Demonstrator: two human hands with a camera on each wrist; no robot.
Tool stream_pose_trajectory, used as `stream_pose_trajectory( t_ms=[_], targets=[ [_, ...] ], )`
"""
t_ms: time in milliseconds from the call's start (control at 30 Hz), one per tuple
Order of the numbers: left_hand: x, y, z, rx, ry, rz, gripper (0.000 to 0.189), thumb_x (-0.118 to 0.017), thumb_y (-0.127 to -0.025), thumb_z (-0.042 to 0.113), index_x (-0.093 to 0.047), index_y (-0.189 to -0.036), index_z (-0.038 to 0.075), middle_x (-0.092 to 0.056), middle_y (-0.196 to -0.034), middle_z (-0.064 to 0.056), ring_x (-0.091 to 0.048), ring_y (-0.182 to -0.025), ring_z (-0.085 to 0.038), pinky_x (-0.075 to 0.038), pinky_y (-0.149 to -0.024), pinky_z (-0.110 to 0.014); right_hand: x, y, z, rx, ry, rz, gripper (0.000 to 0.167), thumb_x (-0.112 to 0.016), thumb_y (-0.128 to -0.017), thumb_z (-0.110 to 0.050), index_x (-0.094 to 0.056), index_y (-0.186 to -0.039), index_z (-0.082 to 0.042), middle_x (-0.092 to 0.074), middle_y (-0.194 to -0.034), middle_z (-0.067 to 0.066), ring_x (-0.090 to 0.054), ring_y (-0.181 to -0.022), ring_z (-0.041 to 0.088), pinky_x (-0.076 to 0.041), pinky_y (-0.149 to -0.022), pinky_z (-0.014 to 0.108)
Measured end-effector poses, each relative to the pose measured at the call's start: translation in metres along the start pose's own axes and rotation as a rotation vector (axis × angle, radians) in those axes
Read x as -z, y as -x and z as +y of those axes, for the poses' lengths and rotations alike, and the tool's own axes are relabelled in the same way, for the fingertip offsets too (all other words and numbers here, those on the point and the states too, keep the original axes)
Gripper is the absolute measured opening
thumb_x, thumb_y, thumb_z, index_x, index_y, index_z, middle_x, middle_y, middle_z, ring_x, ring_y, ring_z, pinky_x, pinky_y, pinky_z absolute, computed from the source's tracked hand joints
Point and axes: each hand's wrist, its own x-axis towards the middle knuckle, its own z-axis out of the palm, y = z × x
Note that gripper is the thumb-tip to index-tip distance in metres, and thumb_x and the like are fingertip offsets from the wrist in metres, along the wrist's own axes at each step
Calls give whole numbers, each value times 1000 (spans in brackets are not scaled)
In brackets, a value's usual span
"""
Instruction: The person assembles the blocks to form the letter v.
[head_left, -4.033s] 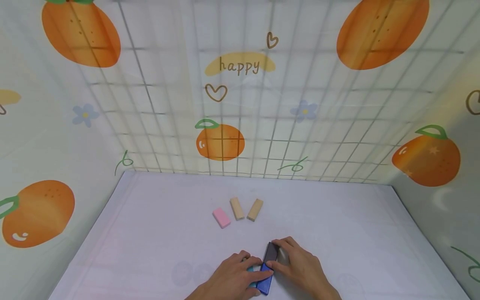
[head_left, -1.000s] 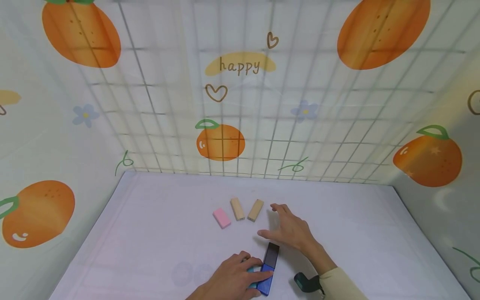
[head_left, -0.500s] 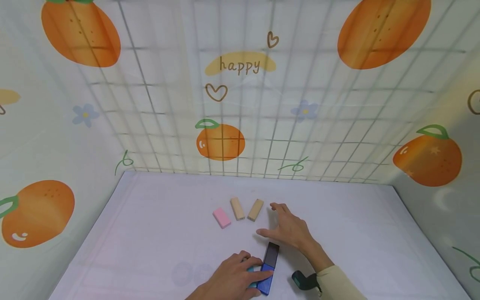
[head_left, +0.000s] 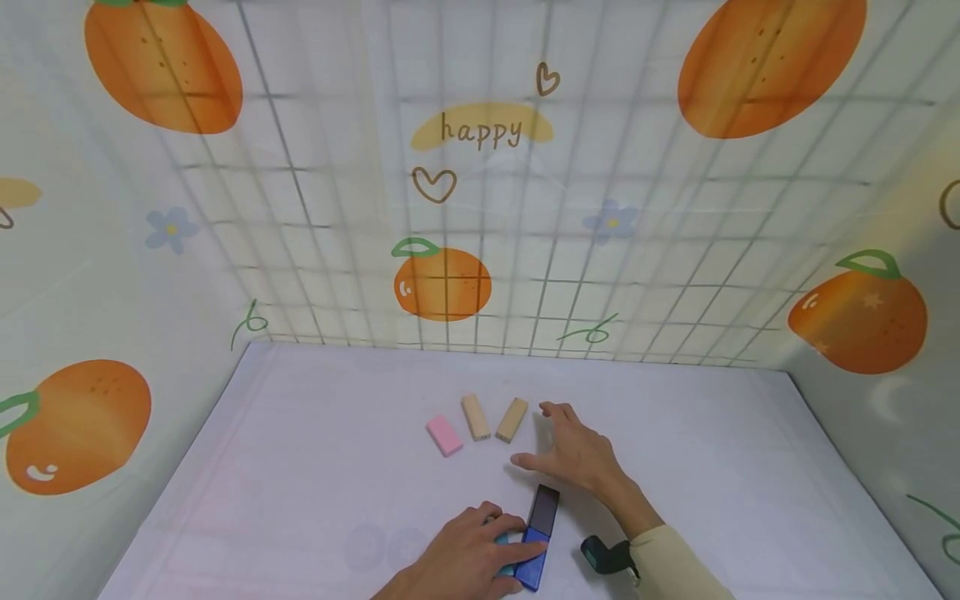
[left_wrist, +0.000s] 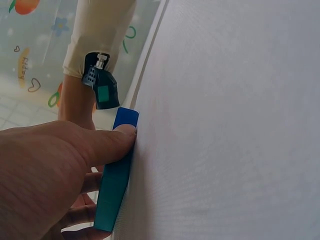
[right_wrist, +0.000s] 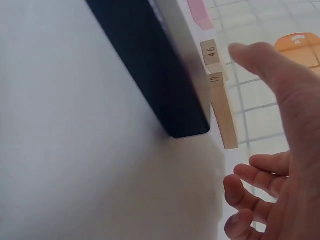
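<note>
My left hand (head_left: pixel 468 550) grips a teal block (left_wrist: pixel 115 192) whose top is mostly covered by the hand in the head view. Its thumb lies by the near end, the index finger reaches across a blue block (head_left: pixel 532 567), and the other fingers bend round the far side. A black block (head_left: pixel 544 508) continues end to end from the blue one, slightly tilted to the right. Just beyond it my right hand (head_left: pixel 581 454) hovers with nothing in it, thumb and fingers spread apart. Right of the wooden blocks, its fingertips stay apart from the nearer wooden block (head_left: pixel 512 420).
A second wooden block (head_left: pixel 476 417) and a pink block (head_left: pixel 445 436) lie to the left on the white table (head_left: pixel 315 450). Printed numbers show on the wooden ends in the right wrist view. A dark wrist camera (head_left: pixel 606 557) hangs by the right sleeve. Patterned cloth walls enclose the table.
My right hand has let go of the black block and moved forward, opening beside the wooden blocks; lately it has shifted only slightly. The left hand and all blocks stay put.
</note>
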Motion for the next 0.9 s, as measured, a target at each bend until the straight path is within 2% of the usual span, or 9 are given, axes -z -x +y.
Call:
stream_pose_trajectory(
  t_ms=[500,733,900],
  targets=[
    [-2,-2,-1,-13,-11,-18,54,-57,-100,52,-43,-151,45,-51,-145,13,-47,-122,-10,-45,-97,-28,2,-5,-6,-32,-15,-19,105,-75,-72,-73,-47,-147,-4,-51,-141,18,-65,-102,34,-54,-69,48],
    [-1,-2,0,-5,-5,-22,54,-58,-100,51,-43,-151,45,-51,-145,13,-47,-121,-10,-46,-97,-28,1,-9,-5,-35,-25,-17,104,-74,-72,-73,-47,-146,-5,-51,-140,17,-66,-98,32,-52,-63,44],
    [-2,-2,-1,-4,-8,-27,54,-57,-100,52,-43,-151,45,-51,-145,13,-47,-122,-10,-46,-97,-28,-1,-11,-6,-48,-26,-17,103,-75,-73,-72,-47,-146,-5,-52,-139,18,-65,-101,33,-53,-67,47]
  ],
)
